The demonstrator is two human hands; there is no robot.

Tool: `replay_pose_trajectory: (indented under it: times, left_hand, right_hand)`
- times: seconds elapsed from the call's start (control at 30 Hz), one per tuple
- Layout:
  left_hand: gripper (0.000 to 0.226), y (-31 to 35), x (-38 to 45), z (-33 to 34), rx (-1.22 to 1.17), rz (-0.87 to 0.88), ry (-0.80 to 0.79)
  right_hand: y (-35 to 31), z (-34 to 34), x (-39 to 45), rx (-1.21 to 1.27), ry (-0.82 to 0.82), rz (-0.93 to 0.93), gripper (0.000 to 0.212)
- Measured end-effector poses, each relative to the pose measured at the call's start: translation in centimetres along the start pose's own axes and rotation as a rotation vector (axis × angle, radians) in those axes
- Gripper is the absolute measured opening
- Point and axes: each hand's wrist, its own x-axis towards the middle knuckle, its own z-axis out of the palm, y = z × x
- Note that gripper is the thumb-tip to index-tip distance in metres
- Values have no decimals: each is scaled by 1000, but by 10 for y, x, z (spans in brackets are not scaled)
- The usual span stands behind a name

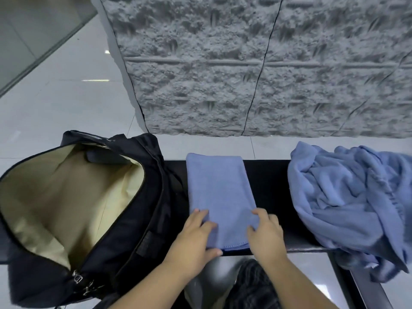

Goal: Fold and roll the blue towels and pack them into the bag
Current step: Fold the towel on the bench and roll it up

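A blue towel (219, 188), folded into a long narrow strip, lies flat on the black bench (267, 181), running away from me. My left hand (196, 235) holds its near left corner, thumb under the near edge and fingers on top. My right hand (266, 233) pinches the near right edge with curled fingers. A black bag (124, 219) with a cream lining stands unzipped and wide open at the left, touching the bench end. A pile of crumpled blue towels (347, 201) lies at the right, partly hanging over the bench's front edge.
A rough grey textured wall panel (256, 63) rises just behind the bench. Glossy white floor tiles (66, 97) stretch to the left. The bench's dark leg (356, 284) slants down at the lower right. Dark patterned clothing on my lap shows at the bottom.
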Motion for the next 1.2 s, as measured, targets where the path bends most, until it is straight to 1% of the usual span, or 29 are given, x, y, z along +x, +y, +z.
replay_pose_trajectory:
  times: [0.03, 0.1, 0.17, 0.2, 0.23, 0.3, 0.33, 0.37, 0.43, 0.53, 0.57, 0.6, 0.7, 0.73, 0.8, 0.87, 0.93, 1.03, 1.1, 1.2]
  left_hand:
    - [58, -2, -8, 4, 21, 20, 18]
    - [54, -3, -19, 10, 101, 87, 75]
    - [53, -10, -24, 16, 45, 138, 177]
    - [55, -13, -24, 18, 20, 159, 221]
    - [56, -15, -25, 17, 8, 172, 247]
    - [53, -16, -28, 10, 13, 161, 282]
    - [51, -17, -30, 8, 25, 147, 300]
    - [49, -18, -34, 7, 33, 127, 313]
    - [46, -17, -39, 6, 27, 64, 303]
    - [40, -17, -41, 12, 118, 23, 297]
    - [46, -17, -41, 15, 148, 42, 275]
    - [57, -17, -41, 17, 188, 71, 250]
    - [86, -13, -39, 19, 312, 126, 178]
    - [92, -12, -37, 19, 335, 156, 172]
    - [96, -13, -33, 19, 352, 208, 160]
    - [95, -15, -31, 18, 327, 220, 163]
    - [91, -19, -30, 19, 270, 182, 155]
    - [73, -24, -29, 24, 180, 188, 173]
    - [65, -22, -27, 22, 170, 205, 240]
    - [75, -16, -26, 15, 203, 192, 289]
  right_hand:
    - [2, 3, -9, 64, -4, 60, 39]
    - [2, 7, -22, 267, -25, 187, 30]
    - [3, 8, -28, 412, -28, 268, 19]
    - [4, 7, -29, 428, -34, 287, 13]
    - [5, 6, -30, 427, -42, 287, 15]
    - [12, 5, -29, 394, -73, 261, 32]
    - [13, 5, -30, 371, -91, 257, 33]
    - [13, 4, -33, 349, -102, 255, 29]
    - [12, 4, -39, 309, -120, 242, 19]
    - [13, 7, -40, 313, -94, 221, 24]
    - [11, 8, -40, 336, -70, 240, 26]
    - [12, 9, -39, 370, -55, 273, 28]
    - [11, 8, -36, 552, -72, 371, 28]
    - [10, 6, -36, 620, -99, 383, 28]
    - [9, 4, -35, 661, -171, 364, 30]
    - [8, 2, -35, 650, -242, 318, 22]
    - [7, 2, -33, 658, -285, 282, 15]
    - [6, 2, -28, 680, -280, 239, 9]
    - [5, 3, -25, 731, -250, 212, 12]
    - [6, 6, -22, 871, -192, 231, 25]
